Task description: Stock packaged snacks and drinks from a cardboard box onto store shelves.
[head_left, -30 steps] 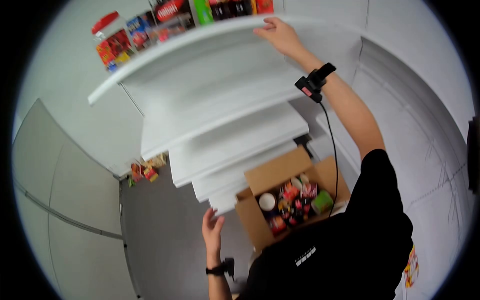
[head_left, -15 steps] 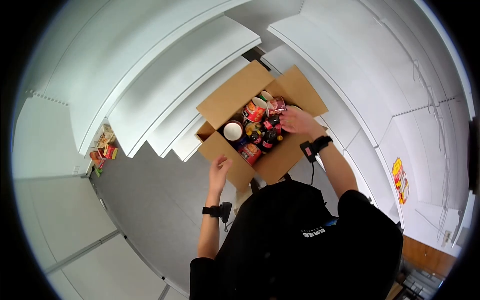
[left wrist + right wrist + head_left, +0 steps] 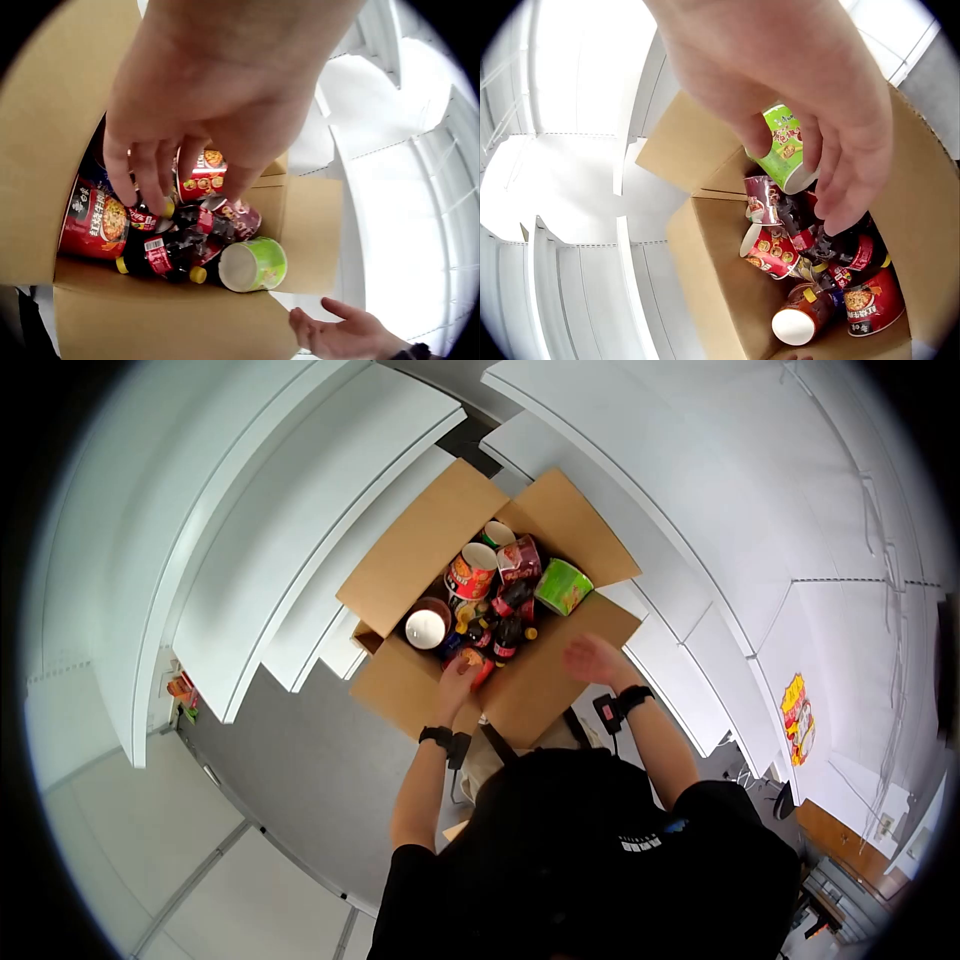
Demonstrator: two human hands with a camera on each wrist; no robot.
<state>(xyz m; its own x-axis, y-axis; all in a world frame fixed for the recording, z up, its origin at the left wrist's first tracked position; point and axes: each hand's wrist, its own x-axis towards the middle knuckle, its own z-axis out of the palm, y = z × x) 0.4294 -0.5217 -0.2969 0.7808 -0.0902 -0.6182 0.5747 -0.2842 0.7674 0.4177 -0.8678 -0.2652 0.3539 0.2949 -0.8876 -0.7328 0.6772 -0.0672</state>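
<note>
A brown cardboard box [image 3: 420, 550] with raised flaps held the packed goods; clock directions ran from its middle in the head view. The bare left hand [image 3: 459, 682] reached in at seven o'clock, nearest a red printed noodle cup [image 3: 482, 670] at six o'clock. Its fingers hung loosely bent with the thumb well apart and nothing between them, though whether the tips touched the cup was hard to tell.

The bare right hand [image 3: 597, 660] hovered at four o'clock above a flap, empty, its fingers slightly bent and its thumb apart.

Dark plastic bottles with red labels [image 3: 507, 638] lay tilted at the centre. A bright green paper cup [image 3: 563, 587] leaned between two and three o'clock, a maroon paper cup [image 3: 519, 560] sat at one, a red paper cup with a white end [image 3: 470, 573] at eleven, and a brown-sided cup with a round white end [image 3: 427, 628] at eight. White metal shelves [image 3: 300, 510] rose at ten o'clock; grey floor [image 3: 290, 760] showed at eight.
</note>
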